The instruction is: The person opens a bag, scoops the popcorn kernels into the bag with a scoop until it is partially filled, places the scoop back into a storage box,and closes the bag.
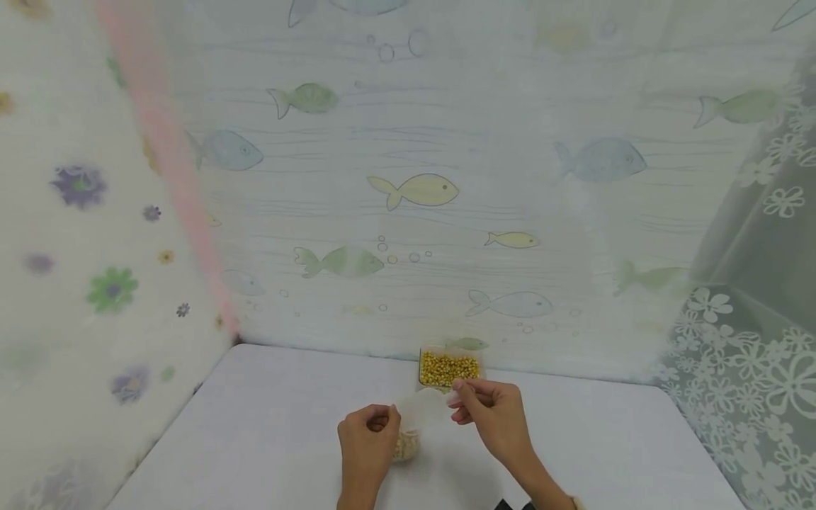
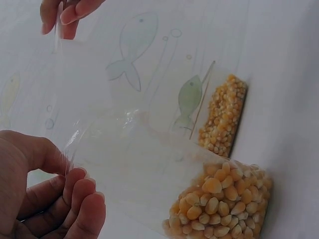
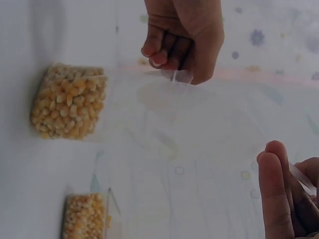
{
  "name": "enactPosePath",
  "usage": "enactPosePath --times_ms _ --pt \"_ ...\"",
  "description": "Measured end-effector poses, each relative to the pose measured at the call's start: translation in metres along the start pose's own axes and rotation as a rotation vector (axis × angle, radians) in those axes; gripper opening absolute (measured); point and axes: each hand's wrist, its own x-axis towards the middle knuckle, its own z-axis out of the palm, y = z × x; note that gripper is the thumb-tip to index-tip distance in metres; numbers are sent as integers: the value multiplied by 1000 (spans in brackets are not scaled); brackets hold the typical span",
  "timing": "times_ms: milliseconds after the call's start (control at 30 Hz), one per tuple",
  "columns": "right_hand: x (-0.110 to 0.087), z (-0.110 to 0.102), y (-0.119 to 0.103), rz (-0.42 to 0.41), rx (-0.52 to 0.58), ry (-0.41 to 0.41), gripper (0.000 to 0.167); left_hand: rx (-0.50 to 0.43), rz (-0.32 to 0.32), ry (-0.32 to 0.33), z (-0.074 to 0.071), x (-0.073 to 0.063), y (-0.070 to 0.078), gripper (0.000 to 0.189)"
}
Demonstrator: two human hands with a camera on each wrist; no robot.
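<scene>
A clear plastic bag (image 1: 423, 409) stands on the table with corn kernels (image 2: 224, 199) filling its lower part. My left hand (image 1: 370, 443) pinches one side of the bag's top edge between thumb and fingertips. Across from it, my right hand (image 1: 496, 414) pinches the other side, a bit higher up. In the left wrist view the film stretches between the left hand (image 2: 55, 194) and the right hand (image 2: 72, 17). From the right wrist, the kernels (image 3: 70, 102) show settled in the bag's base, and the right hand's (image 3: 289, 194) fingers press together on the film.
Behind the bag a clear container (image 1: 420, 370) of corn kernels stands near the table's back edge. A white cloth covers the table (image 1: 274, 418). A curtain printed with fish (image 1: 421, 190) hangs behind it. Some dark object (image 1: 510, 505) shows at the bottom edge.
</scene>
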Motion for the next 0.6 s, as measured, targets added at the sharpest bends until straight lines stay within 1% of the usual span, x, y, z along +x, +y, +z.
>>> enactPosePath --times_ms 167,333,467,533,600 --pt "-1 -3 4 -13 9 30 14 -4 8 -6 0 0 0 9" --pt "1 -8 8 9 4 58 15 -10 26 -2 -1 -1 -1 10" --pt "4 -16 8 -1 15 119 18 0 60 13 -2 -1 -2 10" --pt "7 -21 7 -27 20 161 21 -5 66 14 -2 -1 -3 10" --pt "10 -27 6 -54 31 202 23 -9 59 11 -2 -1 -3 11"
